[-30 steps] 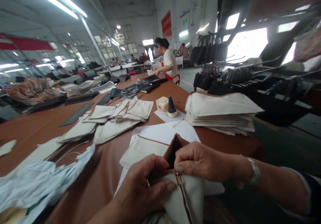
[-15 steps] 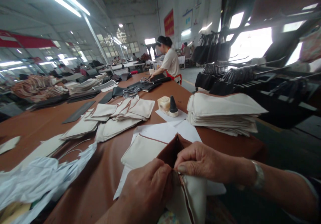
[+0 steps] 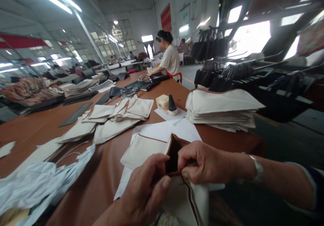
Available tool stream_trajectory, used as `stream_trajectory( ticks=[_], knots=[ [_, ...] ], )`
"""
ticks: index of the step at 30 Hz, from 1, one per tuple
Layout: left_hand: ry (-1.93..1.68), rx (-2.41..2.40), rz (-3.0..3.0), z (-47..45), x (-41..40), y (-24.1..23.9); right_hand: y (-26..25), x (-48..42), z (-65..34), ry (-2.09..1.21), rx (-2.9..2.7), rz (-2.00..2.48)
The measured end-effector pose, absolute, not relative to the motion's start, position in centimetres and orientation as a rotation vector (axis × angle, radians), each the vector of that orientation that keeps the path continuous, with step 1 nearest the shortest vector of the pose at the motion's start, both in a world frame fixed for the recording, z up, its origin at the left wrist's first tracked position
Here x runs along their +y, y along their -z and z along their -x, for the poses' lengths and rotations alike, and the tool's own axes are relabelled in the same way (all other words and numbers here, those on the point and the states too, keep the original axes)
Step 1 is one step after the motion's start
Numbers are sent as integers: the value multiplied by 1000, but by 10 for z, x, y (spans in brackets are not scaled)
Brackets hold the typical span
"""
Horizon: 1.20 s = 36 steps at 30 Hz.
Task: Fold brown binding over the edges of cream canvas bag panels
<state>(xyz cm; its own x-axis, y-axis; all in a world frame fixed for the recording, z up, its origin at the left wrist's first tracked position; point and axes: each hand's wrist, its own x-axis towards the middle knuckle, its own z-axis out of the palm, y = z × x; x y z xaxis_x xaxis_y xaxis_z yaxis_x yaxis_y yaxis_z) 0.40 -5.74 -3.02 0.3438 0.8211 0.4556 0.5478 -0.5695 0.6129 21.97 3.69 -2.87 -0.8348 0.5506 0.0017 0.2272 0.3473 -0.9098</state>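
A cream fabric pouch (image 3: pixel 197 195) with a brown lining and brown edging stands at the table's near edge, its mouth gaping upward. My right hand (image 3: pixel 205 163) pinches the rim at the pouch's right side, thumb and fingers closed on the edge. At the left of the mouth is my left hand (image 3: pixel 149 185), its thumb and forefinger apart; whether its lower fingers touch the pouch is hidden. Just beyond lies a flat cream panel (image 3: pixel 143 150) with brown edging, on white paper sheets (image 3: pixel 162 128).
A thick stack of cream pieces (image 3: pixel 220 104) sits at right. Left of centre are loose cream pieces (image 3: pixel 113 128). A yellowish block with a dark cone (image 3: pixel 172 102) stands on paper. Crumpled white cloth (image 3: pixel 37 182) lies near left. A co-worker (image 3: pixel 169 57) leans over the far table.
My left hand has let go of the rim, its thumb and forefinger spreading apart. The right hand keeps its pinch. The pouch's mouth shows wider, and the view has shifted slightly.
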Motion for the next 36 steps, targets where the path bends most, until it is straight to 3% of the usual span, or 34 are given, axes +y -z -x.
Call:
stream_trajectory(
  ticks=[6, 15, 24, 28, 31, 36],
  knots=[
    [-734, 1140, -1404, -9, -51, 20, 23, 40, -224, -1581, -2293, 517],
    [-786, 960, -932, -6, -46, 39, 12, 47, -227, -1729, -2258, 327],
    [-765, 1210, -1312, -15, -47, 12, -4, 44, -228, -1435, -2410, 379],
    [-376, 1112, -1475, 15, -37, 3, -3, 68, -240, -1427, -2296, 388],
    [-160, 1177, -1880, 41, -30, 0, -4, 101, -256, -1313, -2344, 449],
    [-318, 1441, -2685, 24, -32, 0, -15, 128, -252, -894, -2744, 613]
  ],
)
